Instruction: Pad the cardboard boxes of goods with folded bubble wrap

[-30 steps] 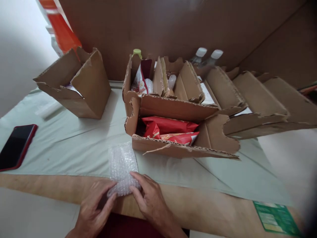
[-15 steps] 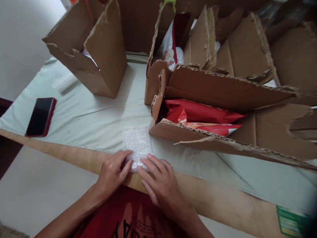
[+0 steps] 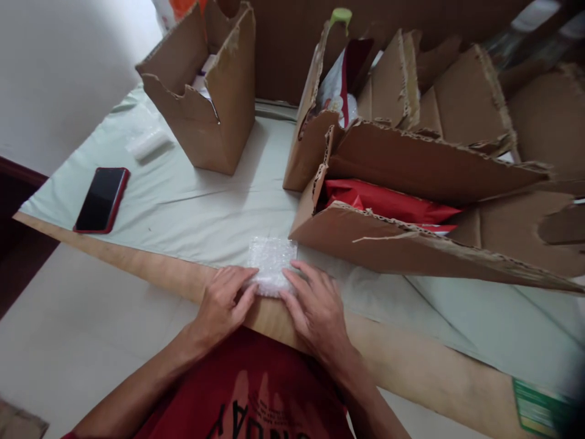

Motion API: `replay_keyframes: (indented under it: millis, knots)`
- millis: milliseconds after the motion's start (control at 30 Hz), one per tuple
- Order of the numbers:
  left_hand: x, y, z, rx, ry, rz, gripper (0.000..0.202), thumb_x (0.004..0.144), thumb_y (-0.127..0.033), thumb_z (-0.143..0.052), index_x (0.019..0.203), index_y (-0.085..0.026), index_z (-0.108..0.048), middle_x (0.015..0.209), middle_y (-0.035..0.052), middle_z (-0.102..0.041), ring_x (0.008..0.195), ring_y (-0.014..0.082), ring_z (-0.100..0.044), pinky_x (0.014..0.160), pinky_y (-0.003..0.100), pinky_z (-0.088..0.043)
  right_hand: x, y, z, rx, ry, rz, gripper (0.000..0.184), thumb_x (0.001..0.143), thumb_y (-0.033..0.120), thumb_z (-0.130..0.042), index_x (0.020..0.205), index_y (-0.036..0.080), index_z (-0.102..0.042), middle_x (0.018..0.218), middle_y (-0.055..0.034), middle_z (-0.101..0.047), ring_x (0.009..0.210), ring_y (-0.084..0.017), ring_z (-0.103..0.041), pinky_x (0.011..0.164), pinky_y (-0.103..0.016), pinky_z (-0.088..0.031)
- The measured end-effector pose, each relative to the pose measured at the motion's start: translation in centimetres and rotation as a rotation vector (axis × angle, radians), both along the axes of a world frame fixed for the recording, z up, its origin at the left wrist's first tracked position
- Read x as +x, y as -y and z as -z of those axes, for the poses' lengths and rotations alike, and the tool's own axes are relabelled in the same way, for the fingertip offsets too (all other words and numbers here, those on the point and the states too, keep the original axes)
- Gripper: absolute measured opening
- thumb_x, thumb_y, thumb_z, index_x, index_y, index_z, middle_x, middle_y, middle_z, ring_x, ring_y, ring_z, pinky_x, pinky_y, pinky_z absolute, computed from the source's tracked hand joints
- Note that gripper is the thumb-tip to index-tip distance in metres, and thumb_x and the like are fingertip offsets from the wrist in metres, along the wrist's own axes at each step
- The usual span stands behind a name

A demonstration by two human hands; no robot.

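A small bundle of clear bubble wrap (image 3: 271, 262) lies at the near edge of the table, on the pale green cloth (image 3: 192, 207). My left hand (image 3: 226, 300) presses its near left side with the fingers close together. My right hand (image 3: 314, 308) lies on its near right side, fingers stretched along it. Whether anything is inside the wrap cannot be seen.
A torn cardboard box (image 3: 411, 244) with red packets (image 3: 388, 204) stands just right of the wrap. Behind it are more cardboard compartments (image 3: 411, 97) holding a bag. Another open box (image 3: 205, 116) stands at the back left. A red phone (image 3: 101, 199) lies at the left.
The view has shifted lower and closer to the table. Both hands have stayed on the bubble wrap, which looks more folded and shorter than a second ago.
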State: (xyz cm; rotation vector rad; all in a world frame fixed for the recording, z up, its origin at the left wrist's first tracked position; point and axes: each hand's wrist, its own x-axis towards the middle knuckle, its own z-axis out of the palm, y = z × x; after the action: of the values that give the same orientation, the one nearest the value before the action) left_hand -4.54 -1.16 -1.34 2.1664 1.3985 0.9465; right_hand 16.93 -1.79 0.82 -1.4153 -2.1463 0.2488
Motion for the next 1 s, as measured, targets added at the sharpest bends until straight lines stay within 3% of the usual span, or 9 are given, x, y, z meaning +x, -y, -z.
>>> replay_keyframes:
  millis: [67, 200, 400, 567, 667, 733, 833, 900, 1000]
  knots:
    - [0.3, -1.1, 0.4, 0.014, -0.040, -0.053, 0.021, 0.100, -0.018, -0.058, 0.120, -0.016, -0.065, 0.101, 0.0085, -0.072, 0.091, 0.0215, -0.069, 0.081, 0.035, -0.056, -0.1, 0.3, 0.0, 0.078, 0.056, 0.003, 0.022, 0.102, 0.024, -0.055, 0.118, 0.019, -0.069, 0.123, -0.0139, -0.074, 0.112, -0.027, -0.066, 0.091, -0.041, -0.049]
    - [0.6, -2.7, 0.5, 0.018, -0.055, -0.128, 0.022, 0.100, -0.027, -0.059, 0.118, -0.017, -0.067, 0.102, 0.0092, -0.071, 0.088, 0.0223, -0.068, 0.082, 0.039, -0.058, -0.7, -0.3, 0.6, 0.022, 0.177, -0.128, 0.028, 0.099, 0.021, -0.059, 0.126, 0.019, -0.068, 0.129, -0.0123, -0.073, 0.123, -0.029, -0.062, 0.098, -0.044, -0.047]
    - [-0.3, -0.2, -0.7, -0.316, 0.379, -0.282, 0.036, 0.096, -0.036, -0.063, 0.127, -0.019, -0.064, 0.111, 0.0095, -0.071, 0.097, 0.0202, -0.071, 0.086, 0.035, -0.061, -1.2, -1.9, 1.5, -0.105, -0.092, 0.007, 0.029, 0.101, 0.021, -0.055, 0.126, 0.021, -0.070, 0.117, -0.0099, -0.078, 0.110, -0.024, -0.069, 0.095, -0.040, -0.051]
    - [-0.6, 1.8, -0.4, -0.781, 0.880, -0.130, 0.076, 0.082, -0.045, -0.081, 0.145, -0.015, -0.051, 0.130, 0.0186, -0.071, 0.117, 0.0287, -0.072, 0.100, 0.041, -0.059, -1.6, 0.5, -0.5, -0.329, -0.379, -0.016, 0.027, 0.097, 0.022, -0.058, 0.122, 0.023, -0.071, 0.109, -0.0071, -0.079, 0.098, -0.021, -0.071, 0.093, -0.037, -0.053]
    - [0.0, 1.8, -0.4, -0.904, 1.050, -0.077, 0.089, 0.077, -0.047, -0.087, 0.151, -0.018, -0.046, 0.124, 0.0165, -0.074, 0.110, 0.0264, -0.074, 0.094, 0.035, -0.061, -1.7, 2.0, -0.9, -0.464, -0.437, -0.042, 0.026, 0.096, 0.023, -0.060, 0.120, 0.025, -0.071, 0.106, -0.0048, -0.078, 0.094, -0.020, -0.070, 0.092, -0.037, -0.055]
    - [0.6, 1.8, -0.5, -0.891, 1.103, -0.047, 0.087, 0.078, -0.044, -0.088, 0.151, -0.021, -0.048, 0.118, 0.0128, -0.076, 0.100, 0.0216, -0.076, 0.087, 0.029, -0.062, -1.2, 2.6, -0.4, -0.459, -0.461, 0.001, 0.029, 0.094, 0.025, -0.061, 0.121, 0.025, -0.070, 0.117, -0.0071, -0.075, 0.108, -0.022, -0.069, 0.099, -0.039, -0.054]
    - [1.5, 2.0, -0.5, -0.817, 1.099, 0.021, 0.079, 0.081, -0.041, -0.086, 0.150, -0.026, -0.051, 0.113, 0.0089, -0.076, 0.093, 0.0187, -0.075, 0.083, 0.026, -0.062, -0.1, 3.1, 0.3, -0.473, -0.552, 0.071, 0.053, 0.088, 0.034, -0.068, 0.139, 0.023, -0.061, 0.143, -0.0133, -0.064, 0.132, -0.028, -0.061, 0.108, -0.043, -0.052]
    - [2.1, 2.1, -0.4, -0.778, 1.042, 0.084, 0.074, 0.083, -0.041, -0.084, 0.149, -0.029, -0.053, 0.113, 0.0081, -0.076, 0.092, 0.0187, -0.076, 0.081, 0.025, -0.062, 0.6, 3.3, 0.2, -0.576, -0.679, 0.033, 0.060, 0.088, 0.039, -0.069, 0.144, 0.023, -0.057, 0.143, -0.0133, -0.065, 0.129, -0.028, -0.064, 0.104, -0.041, -0.055]
    - [2.9, 2.0, -0.6, -0.690, 0.891, 0.206, 0.065, 0.089, -0.044, -0.078, 0.148, -0.033, -0.054, 0.126, 0.0105, -0.073, 0.102, 0.0229, -0.076, 0.084, 0.029, -0.064, 2.3, 3.1, -1.5, -0.657, -0.762, 0.003, 0.038, 0.091, 0.037, -0.065, 0.126, 0.023, -0.070, 0.117, -0.0079, -0.077, 0.102, -0.023, -0.074, 0.090, -0.034, -0.061]
